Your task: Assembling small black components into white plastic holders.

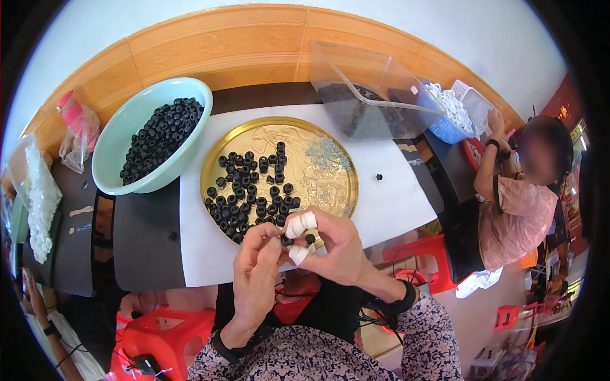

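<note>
Both my hands meet over the near edge of a round gold tray (347,209). White tape wraps the thumb and a finger of my right hand (340,244), which is closed around small black ring-like parts; one black part (310,239) shows between its fingers. My left hand (255,270) has its thumb and forefinger pinched together against the right fingertips, beside another black part; what they pinch is too small to make out. Many loose black parts (238,190) with center holes cover the tray's left half. Small silvery pieces (327,155) are scattered over its right half.
At left stands a mint-green basin (105,159) of black parts. A clear plastic bin (356,63) with dark contents stands at the back right, by a blue basket (448,131) of white pieces. One black part (379,177) lies on the white sheet (400,203). A co-worker (518,203) sits at right.
</note>
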Demonstrator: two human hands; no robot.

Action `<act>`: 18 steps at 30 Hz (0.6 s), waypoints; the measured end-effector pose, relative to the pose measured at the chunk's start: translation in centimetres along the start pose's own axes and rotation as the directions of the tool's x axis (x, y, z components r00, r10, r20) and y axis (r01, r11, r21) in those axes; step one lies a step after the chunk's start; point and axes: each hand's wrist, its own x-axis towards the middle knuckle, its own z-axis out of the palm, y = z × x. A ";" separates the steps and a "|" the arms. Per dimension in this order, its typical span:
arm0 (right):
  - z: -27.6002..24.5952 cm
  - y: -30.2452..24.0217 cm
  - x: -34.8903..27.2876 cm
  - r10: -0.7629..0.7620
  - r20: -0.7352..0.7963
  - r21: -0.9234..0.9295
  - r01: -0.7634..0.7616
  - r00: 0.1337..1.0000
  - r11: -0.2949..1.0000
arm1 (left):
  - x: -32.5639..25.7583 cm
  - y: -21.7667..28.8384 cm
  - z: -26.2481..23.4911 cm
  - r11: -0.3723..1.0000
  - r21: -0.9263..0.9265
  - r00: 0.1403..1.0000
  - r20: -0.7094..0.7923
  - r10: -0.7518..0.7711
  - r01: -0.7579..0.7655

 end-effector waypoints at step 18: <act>2.3 1.8 -6.3 -0.001 -0.197 0.003 0.002 0.981 1.000 | -3.1 -1.2 -2.3 0.929 0.203 0.947 0.022 -0.320 0.309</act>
